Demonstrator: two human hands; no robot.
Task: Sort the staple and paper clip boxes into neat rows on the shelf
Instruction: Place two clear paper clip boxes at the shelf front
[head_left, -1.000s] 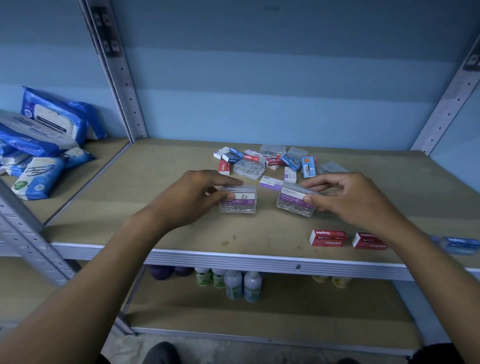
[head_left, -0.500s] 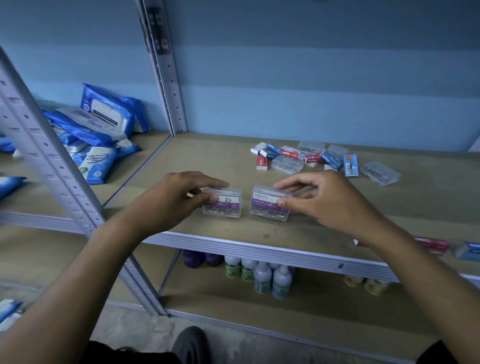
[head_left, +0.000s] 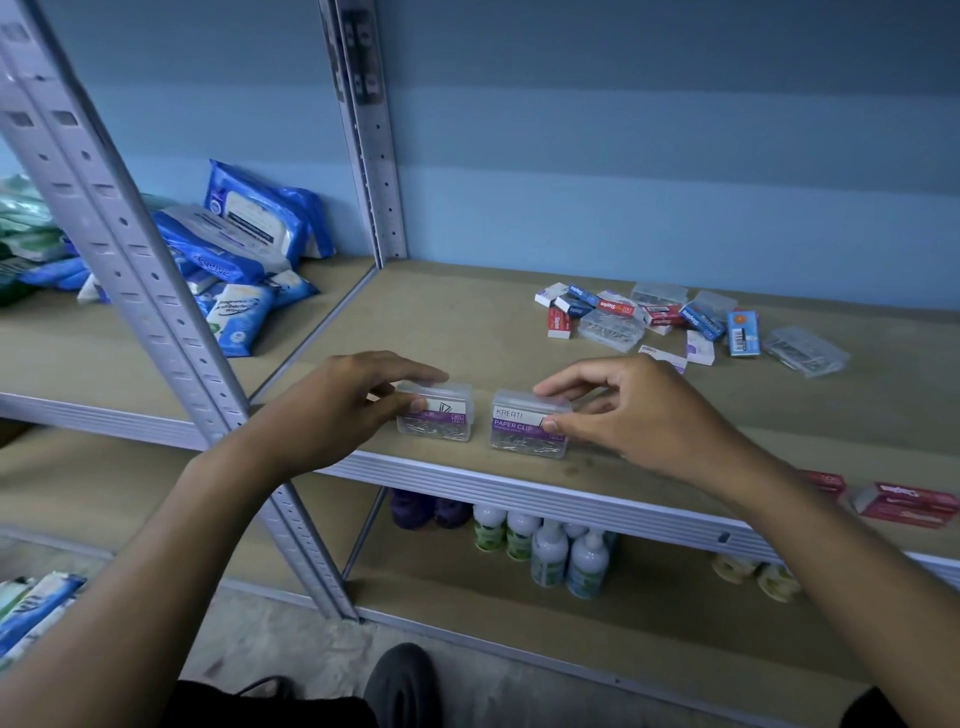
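Note:
Two clear paper clip boxes with purple labels stand side by side near the front edge of the shelf. My left hand pinches the left box between thumb and fingers. My right hand pinches the right box the same way. A small gap separates the two boxes. Farther back lies a jumbled pile of red, blue and white staple boxes mixed with clear paper clip boxes. Two red staple boxes sit at the front right, partly behind my right forearm.
A grey metal upright stands just left of my left arm. Blue wipe packs fill the neighbouring shelf on the left. Small bottles stand on the lower shelf beneath the boxes. The shelf's aluminium front lip runs under my hands.
Both hands carried the paper clip boxes left and toward the front edge of the shelf, and the view swung left with them. The boxes now stand upright, closer to the lip.

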